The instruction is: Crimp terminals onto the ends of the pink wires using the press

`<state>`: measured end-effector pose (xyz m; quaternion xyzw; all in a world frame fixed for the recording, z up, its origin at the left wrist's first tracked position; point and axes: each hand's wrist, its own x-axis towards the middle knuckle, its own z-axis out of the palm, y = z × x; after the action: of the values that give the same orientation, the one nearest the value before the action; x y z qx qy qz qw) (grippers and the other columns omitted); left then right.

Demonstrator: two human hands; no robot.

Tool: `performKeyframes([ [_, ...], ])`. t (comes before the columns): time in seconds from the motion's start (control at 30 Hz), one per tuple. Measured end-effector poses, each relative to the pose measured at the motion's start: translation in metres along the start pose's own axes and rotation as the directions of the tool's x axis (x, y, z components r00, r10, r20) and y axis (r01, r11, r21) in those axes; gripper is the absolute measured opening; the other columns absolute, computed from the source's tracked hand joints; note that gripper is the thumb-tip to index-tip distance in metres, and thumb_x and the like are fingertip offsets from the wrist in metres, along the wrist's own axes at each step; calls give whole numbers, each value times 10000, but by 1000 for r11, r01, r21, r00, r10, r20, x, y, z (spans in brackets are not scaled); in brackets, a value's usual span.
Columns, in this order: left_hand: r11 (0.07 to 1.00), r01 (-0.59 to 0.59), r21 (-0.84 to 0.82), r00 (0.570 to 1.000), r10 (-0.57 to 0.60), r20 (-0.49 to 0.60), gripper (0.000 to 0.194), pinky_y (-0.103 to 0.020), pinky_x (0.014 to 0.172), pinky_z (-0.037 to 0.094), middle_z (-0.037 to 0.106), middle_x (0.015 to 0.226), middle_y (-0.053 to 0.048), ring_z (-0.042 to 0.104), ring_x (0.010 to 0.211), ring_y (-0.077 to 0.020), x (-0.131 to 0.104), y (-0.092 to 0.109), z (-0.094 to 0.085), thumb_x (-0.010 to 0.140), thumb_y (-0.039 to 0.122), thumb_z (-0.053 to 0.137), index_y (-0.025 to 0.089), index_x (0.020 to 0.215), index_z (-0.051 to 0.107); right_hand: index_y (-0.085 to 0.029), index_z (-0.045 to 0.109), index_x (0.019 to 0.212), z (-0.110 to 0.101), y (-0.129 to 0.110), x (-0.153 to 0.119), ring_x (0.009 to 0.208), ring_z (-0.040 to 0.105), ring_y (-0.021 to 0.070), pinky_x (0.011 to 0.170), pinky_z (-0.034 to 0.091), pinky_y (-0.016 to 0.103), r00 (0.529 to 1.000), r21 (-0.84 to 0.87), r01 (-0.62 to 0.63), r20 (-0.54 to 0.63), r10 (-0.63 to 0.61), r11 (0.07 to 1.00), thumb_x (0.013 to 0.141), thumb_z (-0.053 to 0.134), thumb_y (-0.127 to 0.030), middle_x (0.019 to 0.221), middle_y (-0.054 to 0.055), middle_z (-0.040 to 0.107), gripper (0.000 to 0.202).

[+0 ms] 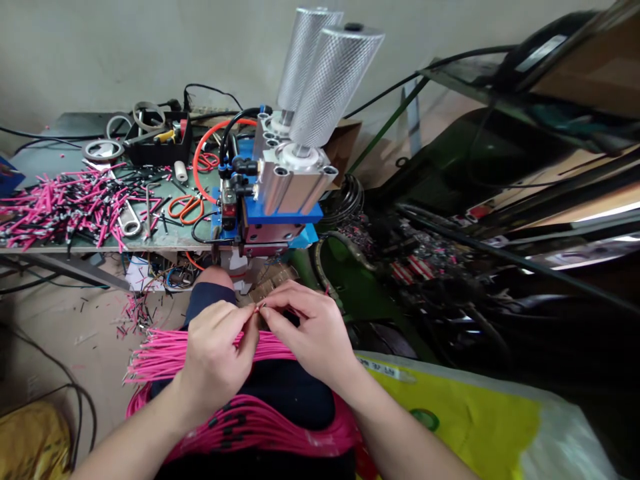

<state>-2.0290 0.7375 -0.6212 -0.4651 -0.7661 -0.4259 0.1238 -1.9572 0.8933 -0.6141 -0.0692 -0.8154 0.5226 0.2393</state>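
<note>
My left hand (217, 350) and my right hand (310, 330) meet fingertip to fingertip above my lap. Each is closed in a pinch around a tiny reddish piece with a metallic glint, too small to name. Under and behind the left hand lies a bundle of pink cables (160, 357), its cut ends pointing left. Closer to my body, a second bundle of pink cables (235, 423) with black sections curves across my dark clothing (295, 393).
A pneumatic press (290, 180) with two knurled silver cylinders stands at the bench edge. The bench (195, 230) carries a pile of pink and black offcuts (75, 207), orange-handled scissors (185, 209), a wrench (131, 222) and a black tool box (160, 143). A yellow bag (465, 413) lies right.
</note>
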Motion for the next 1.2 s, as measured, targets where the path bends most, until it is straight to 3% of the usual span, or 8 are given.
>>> performKeyframes([
  [0.2, 980, -139, 145, 990, 141, -10, 151, -336, 595, 441, 639, 681, -35, 556, 606, -179, -3, -1, 1, 967, 79, 589, 131, 1049, 704, -214, 769, 796, -3, -2, 1, 705, 679, 162, 613, 536, 270, 999, -30, -16, 34, 17, 999, 821, 661, -75, 772, 18, 731, 179],
  [0.5, 972, -154, 176, 987, 159, -14, 153, -343, 591, 442, 672, 702, -42, 571, 618, -179, -2, -2, -1, 965, 72, 604, 142, 1069, 692, -207, 793, 801, -3, -2, 2, 684, 671, 157, 605, 511, 271, 989, 14, -123, 83, 121, 992, 828, 658, -94, 759, 14, 738, 177],
  [0.77, 961, -180, 212, 981, 190, -29, 197, -354, 586, 435, 704, 724, -64, 581, 633, -193, -8, -2, 3, 938, 40, 639, 100, 1121, 682, -179, 786, 797, 1, -3, -3, 624, 634, 131, 558, 467, 241, 996, -63, -84, 34, 87, 994, 820, 648, -104, 732, 20, 712, 158],
  [0.9, 953, -201, 226, 977, 213, -27, 181, -355, 569, 404, 687, 701, -56, 557, 611, -189, -9, -2, 5, 923, 30, 658, 77, 1095, 692, -189, 789, 785, 1, -4, -4, 631, 641, 147, 564, 474, 253, 981, -53, -187, 34, 189, 981, 812, 634, -149, 730, 24, 721, 163],
  [1.03, 949, -217, 231, 971, 234, -48, 196, -363, 561, 367, 674, 677, -59, 538, 605, -191, -10, -2, 6, 884, 3, 699, 45, 1075, 700, -196, 787, 756, 5, -4, -6, 647, 658, 169, 589, 504, 267, 928, 119, -373, 34, 372, 920, 761, 654, -206, 711, 25, 737, 134],
  [1.2, 971, -180, 157, 971, 201, -128, 173, -340, 561, 400, 659, 658, -54, 544, 590, -173, -10, -2, 12, 860, -31, 711, 37, 1019, 713, -198, 775, 700, 18, 2, -10, 572, 579, 118, 572, 471, 237, 833, 523, -498, 68, 548, 692, 692, 765, -238, 637, -6, 698, 42],
])
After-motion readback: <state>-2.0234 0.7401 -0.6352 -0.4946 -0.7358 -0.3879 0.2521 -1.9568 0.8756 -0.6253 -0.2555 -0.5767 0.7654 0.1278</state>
